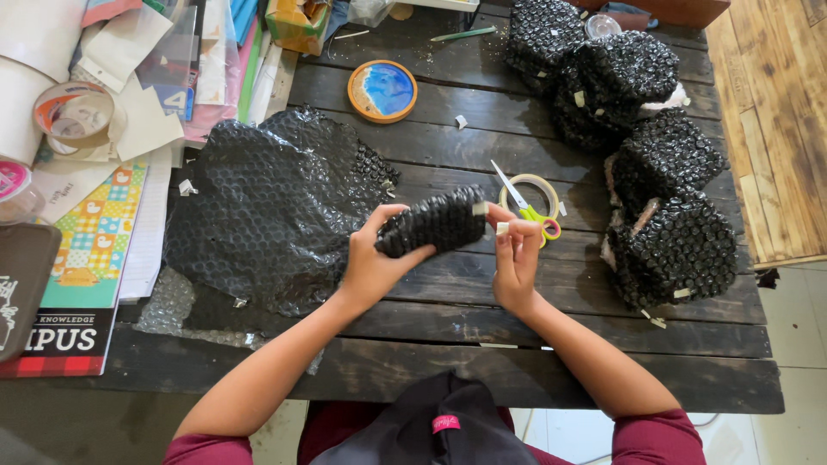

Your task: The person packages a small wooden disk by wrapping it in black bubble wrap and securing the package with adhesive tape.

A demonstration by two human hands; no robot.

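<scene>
The left hand (375, 267) is wrapping its fingers around a small bundle (433, 223) in black bubble wrap, holding it up over the dark wooden table (448, 344), and the right hand (515, 263) is pinching a bit of tape at the bundle's end. The bundle is looking light and squashy and a bit slippery, so holding it around the middle is seeming best

You work in soft, even daylight. It seems brighter on the right, where the pale wooden floor (775, 129) looks a little washed out. The dark table (448, 362) takes the light without glare, but the black bubble wrap sheet (267, 207) shows small shiny spots. Shadows are weak. The picture is sharp, with slight bending at the edges.
</scene>
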